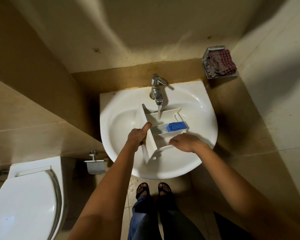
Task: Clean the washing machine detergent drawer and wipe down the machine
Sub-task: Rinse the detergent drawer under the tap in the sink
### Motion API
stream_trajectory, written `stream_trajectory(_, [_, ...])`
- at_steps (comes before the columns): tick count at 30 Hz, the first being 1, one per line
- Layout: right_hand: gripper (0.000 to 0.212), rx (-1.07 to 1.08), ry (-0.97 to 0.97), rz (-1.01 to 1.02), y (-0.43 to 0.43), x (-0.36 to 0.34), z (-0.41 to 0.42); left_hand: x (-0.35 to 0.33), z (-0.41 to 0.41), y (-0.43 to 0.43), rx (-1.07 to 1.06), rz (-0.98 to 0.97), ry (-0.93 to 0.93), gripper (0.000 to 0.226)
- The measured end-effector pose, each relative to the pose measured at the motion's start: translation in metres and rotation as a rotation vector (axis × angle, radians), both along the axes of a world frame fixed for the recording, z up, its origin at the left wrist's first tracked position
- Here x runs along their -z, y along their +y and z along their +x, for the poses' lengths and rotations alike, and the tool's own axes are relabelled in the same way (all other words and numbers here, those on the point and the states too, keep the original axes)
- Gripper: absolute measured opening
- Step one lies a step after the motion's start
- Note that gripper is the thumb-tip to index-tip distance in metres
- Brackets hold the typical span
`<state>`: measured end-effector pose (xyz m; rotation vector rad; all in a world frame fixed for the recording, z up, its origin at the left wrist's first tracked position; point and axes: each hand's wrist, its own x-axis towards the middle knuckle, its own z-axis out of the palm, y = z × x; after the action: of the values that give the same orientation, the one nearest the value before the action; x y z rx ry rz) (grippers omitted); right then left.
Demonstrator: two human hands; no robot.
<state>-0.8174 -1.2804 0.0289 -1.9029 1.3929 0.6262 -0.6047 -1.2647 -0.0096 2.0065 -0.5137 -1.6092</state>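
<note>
Toilet (24, 196) with its lid down stands at the far left, and a metal paper holder (95, 166) is fixed to the wall beside it. Next comes the left hand (138, 135), which grips the front panel of the white detergent drawer (154, 141), thumb on top and fingers curled behind. The drawer lies tilted in the white sink (201, 108), under the tap (157, 89). Water (158, 112) runs from the tap into the drawer's far compartment. A blue insert (177, 126) sits in the middle compartment. The right hand (185, 142) lies palm down over the drawer's near wall; I cannot tell whether it clasps the wall. A checked cloth (222, 63) sits in a wall rack at upper right.
</note>
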Motion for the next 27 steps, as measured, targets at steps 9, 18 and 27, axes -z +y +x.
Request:
stream_trajectory(9, [0.034, -0.057, -0.251, 0.012, 0.023, -0.001, 0.04, -0.002, 0.001, 0.001, 0.0, 0.002, -0.009, 0.083])
stream_trajectory(18, [0.019, 0.206, -0.156, -0.233, -0.037, -0.004, 0.004, 0.002, 0.001, 0.0, -0.002, -0.003, 0.006, 0.08])
stream_trajectory(27, [0.019, 1.66, -1.223, 0.688, -0.09, -0.005, 0.084, 0.0, 0.001, 0.001, 0.01, -0.01, -0.012, 0.074])
